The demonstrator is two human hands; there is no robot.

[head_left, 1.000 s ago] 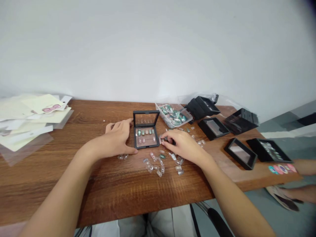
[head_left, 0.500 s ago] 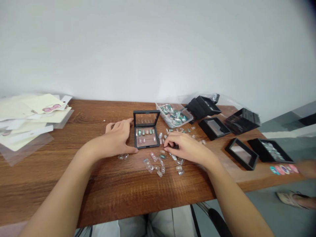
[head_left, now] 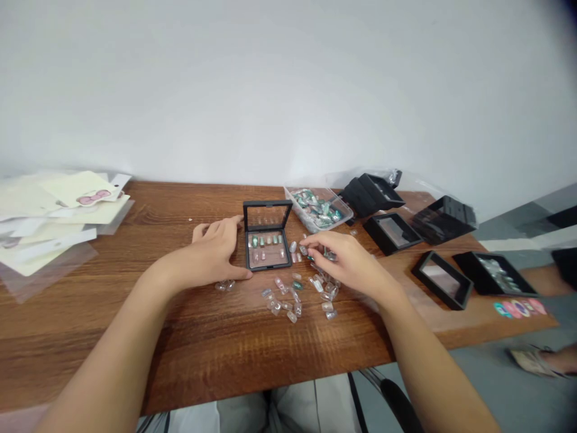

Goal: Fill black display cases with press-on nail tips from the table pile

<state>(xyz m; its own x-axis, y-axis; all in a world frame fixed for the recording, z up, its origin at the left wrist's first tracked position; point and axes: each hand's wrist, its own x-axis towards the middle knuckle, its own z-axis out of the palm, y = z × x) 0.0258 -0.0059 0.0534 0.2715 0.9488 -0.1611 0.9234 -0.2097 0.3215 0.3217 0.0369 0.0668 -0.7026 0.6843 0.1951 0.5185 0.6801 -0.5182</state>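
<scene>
A small black case (head_left: 268, 267) with a mirrored lid stands open on the wooden table, holding green and pinkish press-on nails in rows. My left hand (head_left: 216, 249) lies along its left side with fingers spread, the thumb at the front corner and a fingertip by the hinge. Just right of the case, my right hand (head_left: 345, 258) has its thumb and index finger closed about a clear press-on nail (head_left: 303, 250). Loose press-on nails (head_left: 283, 305) are scattered in front of the case and under the right palm, which partly hides some.
Behind the right hand sits a clear plastic tub (head_left: 336, 224) full of nails. Black boxes (head_left: 392, 233) fill the right side, one with clear pieces (head_left: 498, 273). Cards and plastic sleeves (head_left: 58, 210) are piled at left. A person's arm (head_left: 543, 281) shows at far right.
My right hand has moved slightly up and away, with its fingertips now at a nail nearer the tub. My left hand stays put. The other person's arm has shifted back from the colored stickers.
</scene>
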